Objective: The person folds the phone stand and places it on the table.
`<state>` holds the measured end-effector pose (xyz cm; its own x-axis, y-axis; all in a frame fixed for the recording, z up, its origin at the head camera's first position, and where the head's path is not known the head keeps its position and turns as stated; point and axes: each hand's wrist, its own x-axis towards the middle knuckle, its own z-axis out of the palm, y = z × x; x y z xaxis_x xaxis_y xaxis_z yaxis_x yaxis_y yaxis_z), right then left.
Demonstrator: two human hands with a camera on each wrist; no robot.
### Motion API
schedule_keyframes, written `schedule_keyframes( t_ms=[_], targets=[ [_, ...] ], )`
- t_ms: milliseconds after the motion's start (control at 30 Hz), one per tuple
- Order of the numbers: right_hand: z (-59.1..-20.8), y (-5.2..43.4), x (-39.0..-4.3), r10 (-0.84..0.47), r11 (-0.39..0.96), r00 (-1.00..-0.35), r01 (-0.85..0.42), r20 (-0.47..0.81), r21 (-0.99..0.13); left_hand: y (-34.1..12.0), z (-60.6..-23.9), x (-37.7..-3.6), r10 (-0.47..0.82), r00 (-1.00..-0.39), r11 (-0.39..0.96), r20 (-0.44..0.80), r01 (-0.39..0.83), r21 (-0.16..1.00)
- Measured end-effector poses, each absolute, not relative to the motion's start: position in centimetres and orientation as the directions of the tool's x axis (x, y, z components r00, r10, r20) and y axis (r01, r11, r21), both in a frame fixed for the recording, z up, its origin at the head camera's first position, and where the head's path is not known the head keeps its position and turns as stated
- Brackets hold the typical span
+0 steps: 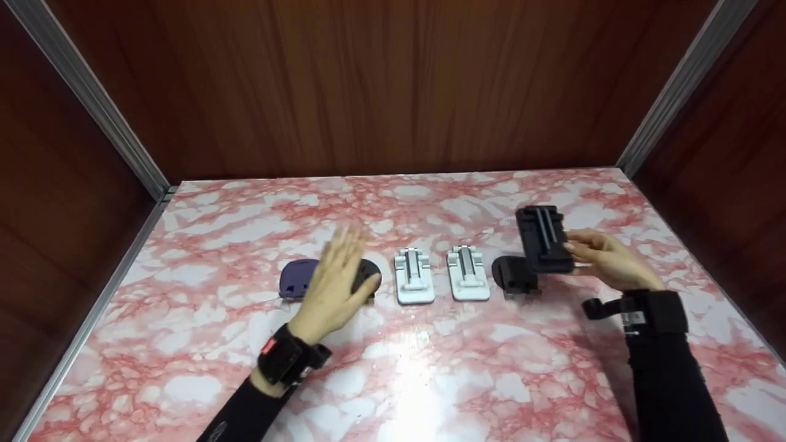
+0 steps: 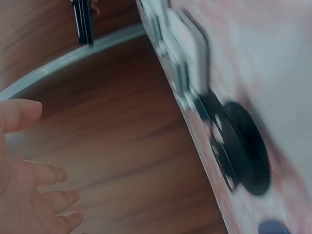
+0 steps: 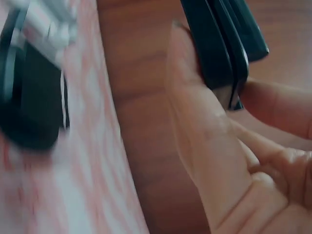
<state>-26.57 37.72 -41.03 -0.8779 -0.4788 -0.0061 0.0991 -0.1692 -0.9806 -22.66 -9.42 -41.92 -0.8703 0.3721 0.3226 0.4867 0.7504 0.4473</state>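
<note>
My right hand (image 1: 611,261) pinches a folded black phone stand (image 1: 540,242) by its right edge, thumb on one side and fingers on the other, above the table. In the right wrist view the stand (image 3: 219,48) sits between thumb and fingers. My left hand (image 1: 331,291), slightly blurred, is raised with straight fingers and holds nothing. It partly hides a purple stand (image 1: 296,276) and a black round-based stand (image 1: 369,273). Two white folding phone stands (image 1: 414,276) lie side by side in the middle. Another black round-based stand (image 1: 516,273) is just left of the held one.
The table (image 1: 245,221) has a red-and-white marbled top. Brown wooden panels (image 1: 393,86) enclose it at the back and both sides, with metal strips (image 1: 675,86) along the corners. Each wrist wears a black strapped camera (image 1: 660,312).
</note>
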Motion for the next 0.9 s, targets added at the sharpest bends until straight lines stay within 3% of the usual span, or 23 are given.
schedule_keyframes(
  t_ms=[167, 433, 700, 900],
  targets=[
    [-42.1, 40.7, -26.6, -0.469, -0.045, -0.88, 0.112, -0.078, -0.993, -11.7, -42.4, -22.3, 0.314, -0.885, 0.814, 0.345, 0.438, 0.381],
    [-43.5, 43.1, -26.6, -0.287, 0.366, -0.917, 0.161, -0.276, -0.916, -14.0, -42.7, -22.3, 0.262, -0.889, 0.849, 0.375, 0.397, 0.349],
    [-44.1, 43.0, -26.9, -0.303, 0.404, -0.882, 0.224, -0.361, -0.887, -14.8, -42.4, -22.5, 0.235, -0.902, 0.857, 0.363, 0.368, 0.36],
    [-42.9, 41.9, -26.5, -0.146, 0.693, -0.929, 0.149, -0.34, -0.705, -15.0, -42.0, -22.7, 0.22, -0.906, 0.858, 0.362, 0.357, 0.371]
  ],
)
